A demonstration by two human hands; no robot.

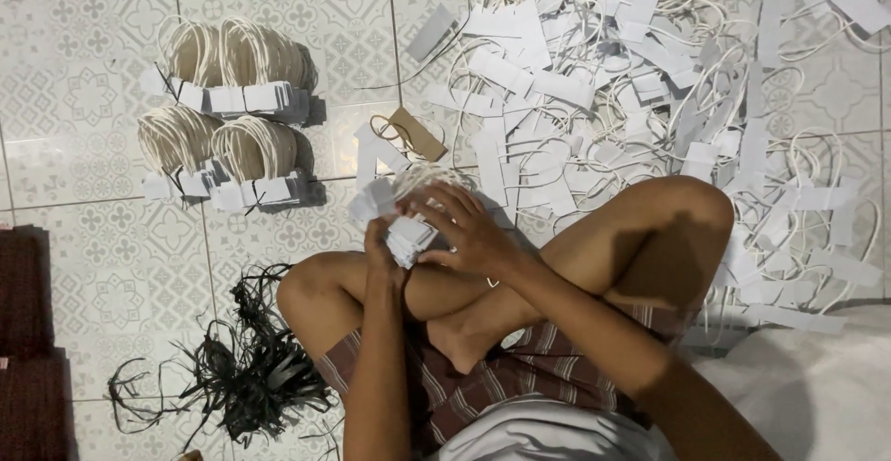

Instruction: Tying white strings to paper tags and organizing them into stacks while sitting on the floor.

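I sit cross-legged on a patterned tile floor (pixel 93 99). Both hands hold one stack of white paper tags with cord loops (pixel 408 236) above my knees. My left hand (pixel 382 243) grips the stack from below and the left. Over its top and right side my right hand (pixel 469 229) closes, fingers spread. The cord loops (pixel 422 175) fan out beyond the fingers.
A big loose pile of white tags and cords (pixel 631 80) covers the floor ahead and to the right. Several tied bundles (pixel 232 71) lie at the upper left. Black plastic strips (pixel 251 368) lie by my left knee. A brown tag (pixel 418 134) lies near the pile. A dark red mat (pixel 28 331) is at the left edge.
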